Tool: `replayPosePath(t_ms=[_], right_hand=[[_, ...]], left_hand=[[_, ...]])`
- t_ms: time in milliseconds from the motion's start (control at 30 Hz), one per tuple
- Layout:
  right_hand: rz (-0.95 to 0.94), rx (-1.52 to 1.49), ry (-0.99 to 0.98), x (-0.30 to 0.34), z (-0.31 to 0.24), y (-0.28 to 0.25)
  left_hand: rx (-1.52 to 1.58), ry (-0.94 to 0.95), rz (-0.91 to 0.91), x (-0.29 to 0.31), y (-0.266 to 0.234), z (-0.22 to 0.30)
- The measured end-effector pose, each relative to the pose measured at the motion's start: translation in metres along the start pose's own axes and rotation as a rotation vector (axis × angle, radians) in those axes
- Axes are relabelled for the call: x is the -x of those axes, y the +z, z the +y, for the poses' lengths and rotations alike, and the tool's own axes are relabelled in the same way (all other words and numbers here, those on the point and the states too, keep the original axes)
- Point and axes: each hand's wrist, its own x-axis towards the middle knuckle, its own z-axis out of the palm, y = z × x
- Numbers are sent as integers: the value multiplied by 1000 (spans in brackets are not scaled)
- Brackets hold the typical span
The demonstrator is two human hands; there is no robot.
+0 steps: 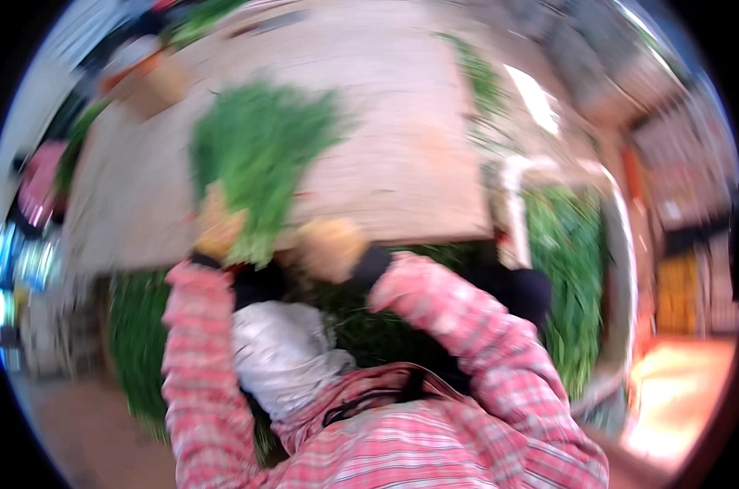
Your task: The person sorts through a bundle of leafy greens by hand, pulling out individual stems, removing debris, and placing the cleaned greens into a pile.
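A bunch of long, thin green stalks (263, 147), like chives, lies on the table with its leaves fanned away from me and its pale ends at the near edge. My left hand (220, 226), in a yellowish glove, is closed around the lower stalks from their left side. Just right of the pale ends is my right hand (333, 247), gloved alike and apart from the bunch. Motion smears its fingers, so whether it is open or closed does not show.
The pale wooden table (394, 147) ends just ahead of my lap. A white-rimmed tub (626, 269) of green stalks stands at right, with more greens (137, 350) below at left. A cardboard box (156, 87) sits on the far left corner.
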Motion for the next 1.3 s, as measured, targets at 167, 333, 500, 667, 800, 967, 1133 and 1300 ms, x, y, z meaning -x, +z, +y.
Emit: replayPosePath(t_ms=[167,333,500,667,800,967,1133,1300], right_hand=[[392,-186,-3,79,-5,1],[1064,-368,310,243,43,-46],[1102,41,1076,461,105,-40],[680,247,1554,625,130,-12],[490,-114,1627,604,90,-33],[326,252,1682,538,85,38],[578,212,1611,560,88,44],[364,343,1669,545,73,16]], left_hand=[[422,-226,-240,-11,-27,3],[543,-289,-336,-29,-37,-19],[618,-322,-316,-26,-45,-48],[260,-191,-245,-37,-42,-44],[-164,-82,-177,-31,-53,-48],[11,-105,-199,-30,-28,-131],[2,-113,-260,-31,-43,-97],[-47,-211,-304,-27,-48,-53]])
